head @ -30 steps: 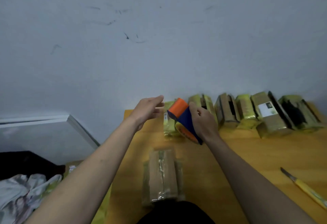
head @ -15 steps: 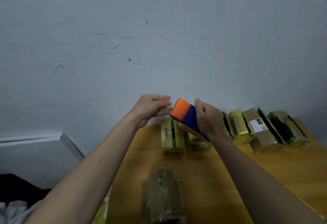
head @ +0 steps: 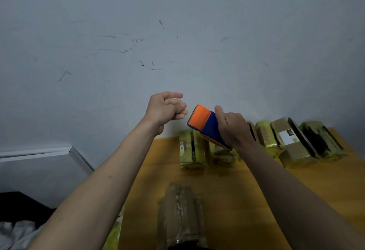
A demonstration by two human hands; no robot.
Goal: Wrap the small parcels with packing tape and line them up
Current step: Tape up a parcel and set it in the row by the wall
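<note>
My right hand [head: 235,129] grips an orange and blue tape dispenser [head: 205,125], held up above the back of the wooden table [head: 227,190]. My left hand [head: 166,109] hovers just left of the dispenser's toothed edge with its fingers curled; no tape shows between them. Several parcels wrapped in yellowish tape stand in a row along the wall, from the leftmost parcel [head: 191,149] to the rightmost parcel [head: 322,141]. My right hand hides part of the row. A brown parcel [head: 179,214] lies alone near the front edge.
A scuffed grey wall rises right behind the row. A white board [head: 39,162] leans left of the table, with crumpled cloth [head: 11,234] below it. Something yellow-green [head: 114,234] hangs at the table's left edge.
Both hands have risen with the dispenser and the view has tilted up. My left hand's fingers, straight before, have curled close to the dispenser's edge. The yellow knife has left the view.
</note>
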